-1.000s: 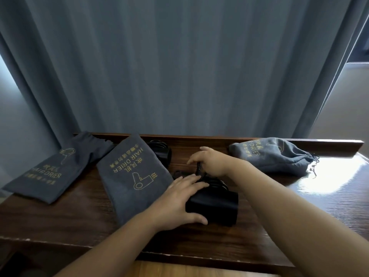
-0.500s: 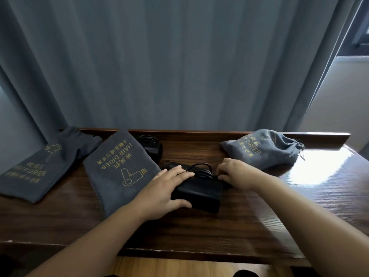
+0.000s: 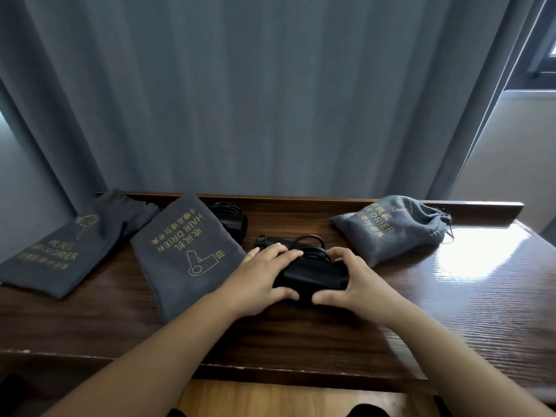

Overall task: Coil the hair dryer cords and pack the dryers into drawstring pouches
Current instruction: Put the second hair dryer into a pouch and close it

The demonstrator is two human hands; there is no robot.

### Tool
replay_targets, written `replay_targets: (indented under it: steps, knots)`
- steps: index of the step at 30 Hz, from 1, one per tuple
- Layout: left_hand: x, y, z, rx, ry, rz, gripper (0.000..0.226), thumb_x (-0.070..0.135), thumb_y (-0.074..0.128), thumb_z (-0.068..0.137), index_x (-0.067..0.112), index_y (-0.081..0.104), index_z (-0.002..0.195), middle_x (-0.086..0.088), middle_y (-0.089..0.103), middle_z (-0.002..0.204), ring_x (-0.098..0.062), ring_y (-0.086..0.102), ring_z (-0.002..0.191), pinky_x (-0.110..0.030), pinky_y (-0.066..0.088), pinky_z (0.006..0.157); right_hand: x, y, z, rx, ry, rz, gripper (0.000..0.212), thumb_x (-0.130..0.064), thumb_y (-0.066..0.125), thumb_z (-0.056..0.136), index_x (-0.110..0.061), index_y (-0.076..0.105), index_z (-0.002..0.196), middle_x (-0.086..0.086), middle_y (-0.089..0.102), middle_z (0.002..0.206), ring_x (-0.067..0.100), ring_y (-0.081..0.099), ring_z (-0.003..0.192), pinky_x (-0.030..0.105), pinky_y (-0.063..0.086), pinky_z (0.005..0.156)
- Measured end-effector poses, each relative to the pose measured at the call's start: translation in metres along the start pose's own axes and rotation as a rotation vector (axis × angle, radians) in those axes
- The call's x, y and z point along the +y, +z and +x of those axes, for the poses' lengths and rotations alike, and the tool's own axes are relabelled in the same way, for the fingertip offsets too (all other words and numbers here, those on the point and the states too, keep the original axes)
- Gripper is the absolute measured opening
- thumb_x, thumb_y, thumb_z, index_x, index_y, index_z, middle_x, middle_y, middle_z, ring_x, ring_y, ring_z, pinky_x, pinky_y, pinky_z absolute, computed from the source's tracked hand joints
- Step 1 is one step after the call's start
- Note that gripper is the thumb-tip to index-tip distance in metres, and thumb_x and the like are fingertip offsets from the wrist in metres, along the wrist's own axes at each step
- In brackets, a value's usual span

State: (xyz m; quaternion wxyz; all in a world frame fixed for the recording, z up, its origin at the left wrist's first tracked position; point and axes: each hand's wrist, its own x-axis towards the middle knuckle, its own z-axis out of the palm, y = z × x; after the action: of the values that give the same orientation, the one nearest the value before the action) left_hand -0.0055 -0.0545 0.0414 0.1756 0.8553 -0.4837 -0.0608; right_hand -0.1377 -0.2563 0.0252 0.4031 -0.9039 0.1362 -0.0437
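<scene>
A black hair dryer (image 3: 313,275) lies on the dark wooden table (image 3: 301,335), its black cord (image 3: 304,242) looped on its far side. My left hand (image 3: 258,278) grips the dryer's left end, fingers over the top and thumb at the front. My right hand (image 3: 358,278) grips its right end the same way. A flat grey pouch (image 3: 183,251) printed "HAIR DRIER" lies just left of my left hand. Behind that pouch a second black dryer (image 3: 231,218) sits partly hidden.
Another flat grey pouch (image 3: 66,245) lies at the far left. A filled, drawn-shut pouch (image 3: 397,227) sits at the back right. A raised wooden lip (image 3: 301,203) runs along the table's back below the grey curtain (image 3: 270,100). Bright glare covers the right tabletop.
My right hand has come off the cord behind the dryer and now grips the dryer's right end. The left hand stays on the left end.
</scene>
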Motion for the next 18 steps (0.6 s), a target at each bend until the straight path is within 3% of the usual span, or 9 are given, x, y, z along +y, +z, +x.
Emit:
replay_targets:
  steps: [2,7,10,12,14,18]
  knots:
    - [0.002,0.001,0.001,-0.006,0.008,0.031,0.079,0.054,0.066,0.088,0.04,0.026,0.155,0.011,0.03,0.153,-0.014,0.023,0.142,-0.043,0.012,0.125,-0.001,0.004,-0.001,0.023,-0.048,-0.131,0.103,-0.066,0.088,0.053,-0.047,0.034,0.139,-0.013,0.037,0.134,0.006,0.043,0.121,0.026,0.039,0.106]
    - [0.004,-0.002,-0.004,0.0,0.026,0.069,0.088,0.056,0.065,0.088,0.041,0.014,0.158,0.009,0.015,0.165,-0.012,0.008,0.152,-0.038,0.004,0.126,0.007,0.015,-0.002,0.186,-0.174,-0.207,0.093,-0.06,0.086,0.06,-0.044,0.042,0.14,-0.008,0.035,0.139,0.014,0.046,0.128,0.026,0.038,0.11]
    - [-0.014,-0.017,-0.024,0.068,-0.025,-0.014,0.09,0.058,0.068,0.085,0.041,0.016,0.157,0.011,0.022,0.162,-0.009,0.015,0.15,-0.032,0.015,0.122,0.011,0.012,-0.007,0.228,-0.201,-0.27,0.089,-0.064,0.083,0.062,-0.048,0.042,0.14,-0.013,0.038,0.137,0.011,0.046,0.125,0.024,0.039,0.106]
    - [-0.038,-0.031,-0.044,0.078,-0.118,0.008,0.073,0.067,0.064,0.082,0.039,0.041,0.146,0.015,0.044,0.144,-0.007,0.033,0.137,-0.03,0.032,0.115,0.011,0.007,-0.009,0.195,-0.198,-0.325,0.092,-0.068,0.08,0.063,-0.051,0.037,0.142,-0.013,0.037,0.14,0.011,0.04,0.13,0.028,0.039,0.109]
    - [-0.062,-0.041,-0.064,0.017,-0.228,0.055,0.064,0.08,0.056,0.071,0.04,0.057,0.121,0.02,0.055,0.116,-0.004,0.044,0.116,-0.03,0.044,0.101,0.014,0.004,-0.009,0.138,-0.194,-0.367,0.095,-0.071,0.078,0.063,-0.053,0.032,0.144,-0.01,0.035,0.144,0.012,0.036,0.134,0.033,0.038,0.113]
    - [-0.079,-0.04,-0.092,-0.098,-0.328,0.055,0.042,0.06,0.075,0.076,0.037,0.059,0.107,0.017,0.052,0.1,-0.001,0.047,0.1,-0.025,0.045,0.089,0.017,0.005,-0.008,0.13,-0.217,-0.362,0.095,-0.072,0.077,0.062,-0.054,0.031,0.144,-0.01,0.035,0.141,0.015,0.042,0.132,0.035,0.042,0.112]
